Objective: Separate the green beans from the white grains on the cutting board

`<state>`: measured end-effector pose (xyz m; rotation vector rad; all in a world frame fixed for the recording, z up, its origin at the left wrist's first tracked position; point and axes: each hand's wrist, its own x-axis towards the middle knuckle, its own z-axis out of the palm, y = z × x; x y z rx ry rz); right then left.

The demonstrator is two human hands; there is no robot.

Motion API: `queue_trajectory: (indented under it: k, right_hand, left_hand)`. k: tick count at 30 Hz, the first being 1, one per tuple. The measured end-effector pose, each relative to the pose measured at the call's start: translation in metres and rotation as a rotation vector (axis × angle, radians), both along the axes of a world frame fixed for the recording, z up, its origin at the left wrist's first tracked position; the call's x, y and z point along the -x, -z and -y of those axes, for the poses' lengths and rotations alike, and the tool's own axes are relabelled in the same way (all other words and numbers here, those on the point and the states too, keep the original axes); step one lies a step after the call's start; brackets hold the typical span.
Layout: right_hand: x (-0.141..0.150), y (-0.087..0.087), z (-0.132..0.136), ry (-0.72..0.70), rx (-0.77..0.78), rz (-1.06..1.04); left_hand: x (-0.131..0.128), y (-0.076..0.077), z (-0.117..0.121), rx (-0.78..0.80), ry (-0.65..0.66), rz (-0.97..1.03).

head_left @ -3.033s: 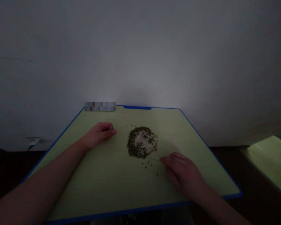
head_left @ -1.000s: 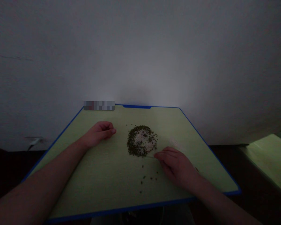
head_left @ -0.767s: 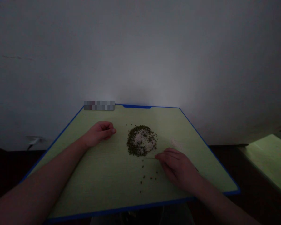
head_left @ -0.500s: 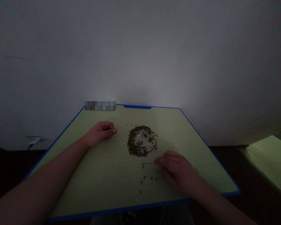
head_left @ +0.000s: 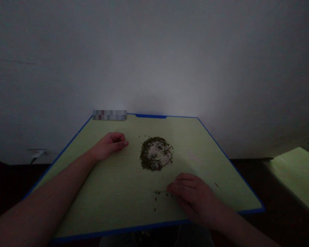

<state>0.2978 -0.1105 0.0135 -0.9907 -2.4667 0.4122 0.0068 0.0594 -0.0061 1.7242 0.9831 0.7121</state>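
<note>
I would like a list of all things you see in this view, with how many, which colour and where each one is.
cutting board: one, pale green with blue rim, centre
seed pile: one, dark green, middle of board
grains: many, white, inside the seed pile
loose seeds: several, dark green, near right fingertips
thin stick: one, pale, at right fingertips
powder patch: one, whitish, right of pile
speck: one, brown, right side of board
wall: one, grey-white, behind board
green surface: one, green, far right
left hand: one, curled, resting on board
right hand: one, on board, near stick
</note>
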Motion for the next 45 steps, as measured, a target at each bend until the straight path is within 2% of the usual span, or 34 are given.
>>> queue_trajectory:
  k: [4, 9, 11, 14, 19, 25, 31, 45]
  right_hand:
    - [-0.006, -0.001, 0.012, 0.088, 0.023, -0.023]
    - [-0.028, 0.0, 0.01, 0.49, 0.173, -0.103]
    - [-0.03, 0.002, 0.008, 0.548, 0.274, -0.149]
    - [-0.021, 0.006, 0.009, 0.532, 0.363, -0.19]
    - [0.005, 0.008, 0.007, 0.443, 0.353, -0.156]
    - [0.022, -0.002, -0.007, 0.262, 0.362, -0.076]
    - [0.028, -0.009, -0.006, 0.19, 0.393, -0.041]
    - [0.015, -0.006, 0.024, 0.307, 0.455, -0.064]
  left_hand:
    - [0.001, 0.001, -0.001, -0.003, 0.007, -0.012]
    - [-0.002, -0.003, 0.002, -0.021, -0.004, -0.025]
    - [-0.003, -0.005, 0.003, -0.021, -0.008, -0.027]
    - [-0.003, -0.004, 0.003, -0.015, -0.008, -0.021]
    - [-0.001, -0.001, 0.002, -0.024, -0.001, -0.021]
    - [-0.001, -0.002, 0.003, -0.025, 0.016, -0.007]
    - [-0.001, -0.001, 0.003, -0.006, 0.009, 0.002]
    - [0.0, 0.001, 0.001, -0.011, 0.005, 0.003]
